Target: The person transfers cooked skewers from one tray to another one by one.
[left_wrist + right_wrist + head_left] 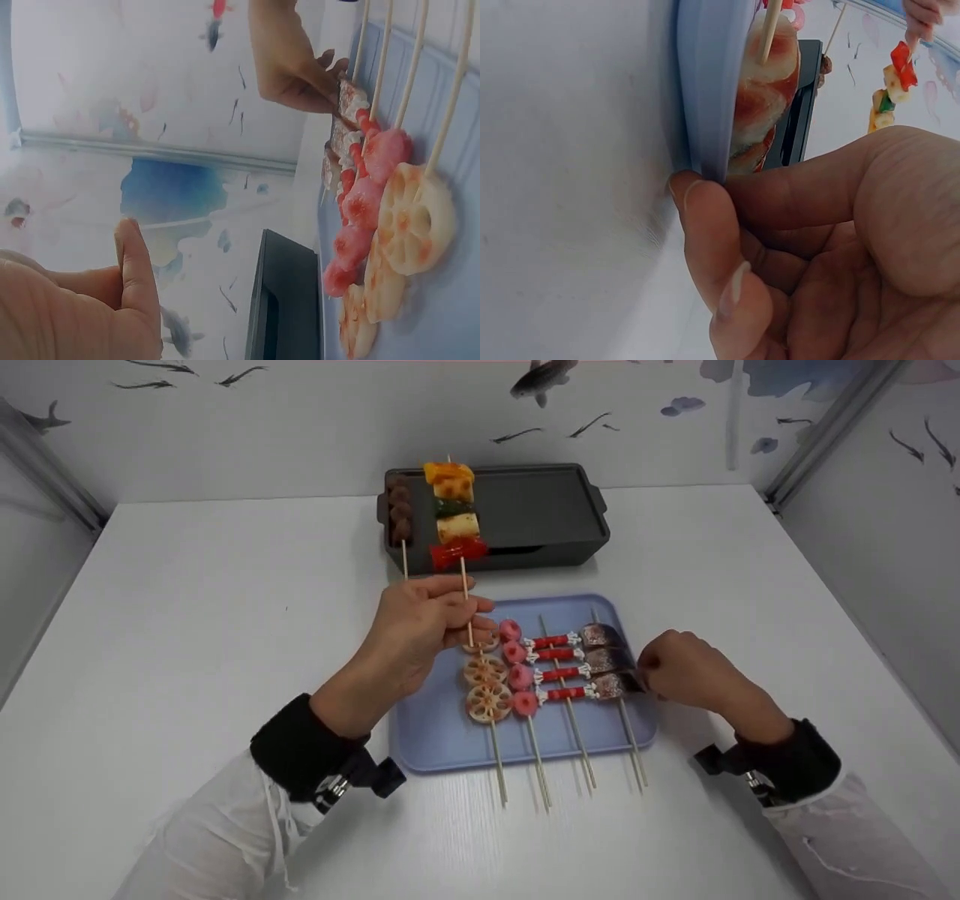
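My left hand (420,634) pinches the thin stick of a vegetable skewer (455,502), raised in front of the grill; its pieces are yellow, white, green and red. At the right side of the blue tray (435,742), my right hand (690,671) has its thumb and fingertips on the rim, pinching it in the right wrist view. Close beside those fingers lies a skewer of dark-skinned fish-like pieces (606,660). Leftward on the tray come a red-and-white skewer (559,655), a pink ball skewer (520,677) and lotus root slices (489,703), the last partly behind my left hand.
A dark grill pan (532,502) stands at the back, a skewer of brown balls (401,510) at its left end. Skewer sticks overhang the tray's front edge. A patterned wall (300,427) bounds the white table (187,622) at the rear.
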The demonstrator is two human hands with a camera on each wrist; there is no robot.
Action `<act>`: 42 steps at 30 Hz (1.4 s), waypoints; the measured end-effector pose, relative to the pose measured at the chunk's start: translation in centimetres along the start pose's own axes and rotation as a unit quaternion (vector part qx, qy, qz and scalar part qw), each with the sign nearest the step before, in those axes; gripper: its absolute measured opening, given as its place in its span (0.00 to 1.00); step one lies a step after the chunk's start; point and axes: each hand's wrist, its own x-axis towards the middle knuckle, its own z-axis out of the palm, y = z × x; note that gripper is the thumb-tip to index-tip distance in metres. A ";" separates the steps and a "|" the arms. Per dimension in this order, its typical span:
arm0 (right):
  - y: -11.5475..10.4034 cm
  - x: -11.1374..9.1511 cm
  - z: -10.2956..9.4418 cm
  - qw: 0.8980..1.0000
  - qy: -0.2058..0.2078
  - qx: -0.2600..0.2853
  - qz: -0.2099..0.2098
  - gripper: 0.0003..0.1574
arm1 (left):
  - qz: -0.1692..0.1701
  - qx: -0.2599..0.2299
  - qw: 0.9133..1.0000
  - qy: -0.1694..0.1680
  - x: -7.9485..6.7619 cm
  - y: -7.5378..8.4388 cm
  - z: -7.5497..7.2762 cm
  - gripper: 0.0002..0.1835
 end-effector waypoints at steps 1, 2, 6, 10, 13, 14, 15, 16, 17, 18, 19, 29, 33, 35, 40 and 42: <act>0.0 0.0 0.0 1.000 0.001 0.000 -0.001 0.17 | 0.002 0.001 1.000 -0.004 -0.4 -0.2 0.0 0.19; 0.1 0.0 0.0 1.000 0.001 0.000 -0.002 0.17 | 0.005 0.000 1.000 -0.009 -0.8 -0.3 0.0 0.20; 0.0 -0.1 0.1 1.000 0.003 -0.001 -0.005 0.18 | 0.007 0.010 1.000 -0.022 -2.3 -1.1 -0.2 0.20; -0.1 -0.1 0.1 1.000 0.004 -0.003 -0.005 0.19 | -0.004 0.026 0.999 -0.021 -3.8 -2.0 -0.4 0.19; -0.1 -0.1 0.1 1.000 0.006 -0.003 -0.008 0.18 | -0.017 0.035 0.999 -0.023 -4.8 -2.9 -0.7 0.21; -0.1 -0.1 0.0 1.000 0.007 -0.004 -0.009 0.18 | -0.021 0.039 0.999 -0.027 -5.1 -3.2 -0.9 0.22; -0.1 -0.1 0.0 1.000 0.007 -0.004 -0.009 0.18 | -0.025 0.041 0.998 -0.030 -5.4 -3.5 -1.0 0.23; -0.1 -0.1 0.0 1.000 0.007 -0.004 -0.009 0.18 | -0.028 0.044 0.998 -0.034 -5.7 -3.8 -1.1 0.24; -0.1 -0.1 0.0 1.000 0.008 -0.003 -0.009 0.18 | -0.031 0.046 0.998 -0.038 -5.9 -4.1 -1.2 0.25; -0.1 -0.1 0.0 1.000 0.008 -0.003 -0.009 0.18 | -0.034 0.044 0.998 -0.041 -6.2 -4.3 -1.3 0.26; -0.1 -0.1 0.0 1.000 0.008 -0.002 -0.009 0.18 | -0.037 0.043 0.997 -0.043 -6.5 -4.6 -1.3 0.26; 0.0 -0.1 0.0 1.000 0.006 0.002 -0.008 0.19 | -0.074 0.020 0.996 -0.036 -8.1 -6.8 -1.5 0.25; -0.1 -0.1 0.1 1.000 0.007 0.002 -0.005 0.19 | -0.090 0.016 0.995 -0.031 -8.5 -7.6 -1.6 0.23; -0.2 -0.1 0.1 1.000 0.007 0.002 -0.008 0.18 | -0.092 0.019 0.995 -0.027 -8.7 -8.0 -1.6 0.23; -0.3 -0.1 0.2 1.000 0.011 -0.003 -0.020 0.17 | -0.094 0.023 0.995 -0.017 -8.8 -8.5 -1.8 0.23; -0.2 -0.1 0.2 1.000 0.012 -0.003 -0.018 0.18 | -0.097 0.020 0.995 -0.016 -8.8 -8.6 -1.9 0.23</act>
